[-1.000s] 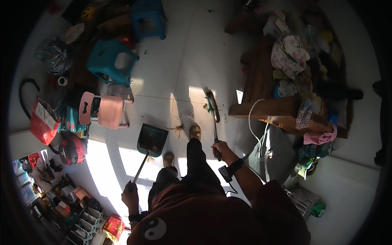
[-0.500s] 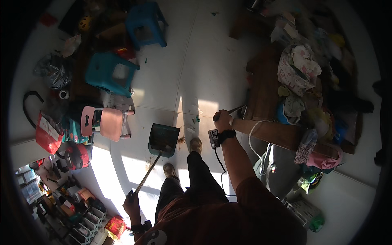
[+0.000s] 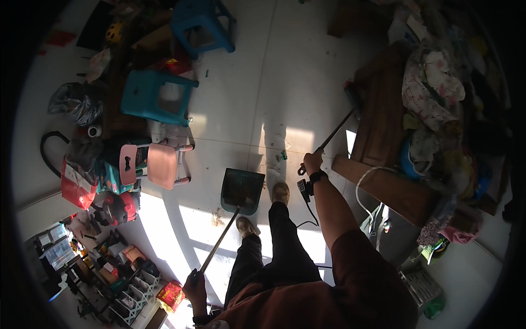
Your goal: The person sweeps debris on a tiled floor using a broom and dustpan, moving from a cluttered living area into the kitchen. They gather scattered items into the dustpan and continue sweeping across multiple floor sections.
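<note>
My left hand (image 3: 195,286), low in the picture, is closed around the thin handle of a dark green dustpan (image 3: 243,189). The pan lies on the floor just ahead of my left shoe (image 3: 247,226), with some brownish debris in it. My right hand (image 3: 313,162) grips a dark broom handle (image 3: 336,130) that slants away to the far right. Its head (image 3: 352,94) looks dim and partly shadowed against a wooden cabinet (image 3: 378,104). Small green and pale litter (image 3: 284,155) lies on the floor between pan and broom.
A power strip (image 3: 304,189) with a black cord is below my right hand. Blue stool (image 3: 204,27), teal stool (image 3: 159,97) and pink folding chair (image 3: 162,166) line the left. On the right, a wooden board (image 3: 383,183) and heaped cloths and bags (image 3: 433,85).
The broom handle has swung forward and now reaches farther ahead, toward the cabinet. The dustpan sits slightly closer to my right shoe. The whole view has shifted a little.
</note>
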Motion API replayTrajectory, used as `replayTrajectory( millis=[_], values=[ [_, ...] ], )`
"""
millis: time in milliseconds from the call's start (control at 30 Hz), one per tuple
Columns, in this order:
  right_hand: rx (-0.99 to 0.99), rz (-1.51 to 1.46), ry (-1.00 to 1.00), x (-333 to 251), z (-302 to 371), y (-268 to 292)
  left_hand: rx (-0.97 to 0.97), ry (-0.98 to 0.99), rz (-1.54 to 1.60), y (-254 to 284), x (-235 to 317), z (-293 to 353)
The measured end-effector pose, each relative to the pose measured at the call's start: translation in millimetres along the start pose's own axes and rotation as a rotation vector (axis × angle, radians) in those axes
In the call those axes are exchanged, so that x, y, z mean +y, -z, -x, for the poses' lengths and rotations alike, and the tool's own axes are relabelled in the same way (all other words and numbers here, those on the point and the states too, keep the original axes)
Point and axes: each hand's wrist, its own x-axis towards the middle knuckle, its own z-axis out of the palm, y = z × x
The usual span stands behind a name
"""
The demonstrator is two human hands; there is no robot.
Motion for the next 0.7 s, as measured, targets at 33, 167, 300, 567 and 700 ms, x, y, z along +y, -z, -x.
replayTrajectory(
  millis=[33, 167, 300, 567, 700],
  values=[
    [-0.036, 0.096, 0.005, 24, 14, 15, 0.002, -0.042, 0.0, -4, 3, 0],
    [-0.145, 0.291, 0.021, 103, 86, 81, 0.001, -0.055, -0.143, -14, 6, -1],
    [-0.344, 0.38, 0.043, 119, 160, 156, -0.013, -0.03, -0.192, -14, 1, 0],
    [-0.298, 0.122, 0.062, 72, 153, 237, 0.05, -0.035, -0.018, 3, -15, 11],
    [-0.098, 0.086, 0.212, 60, 45, 173, 0.094, -0.071, -0.083, 1, -14, 19]
  ],
)
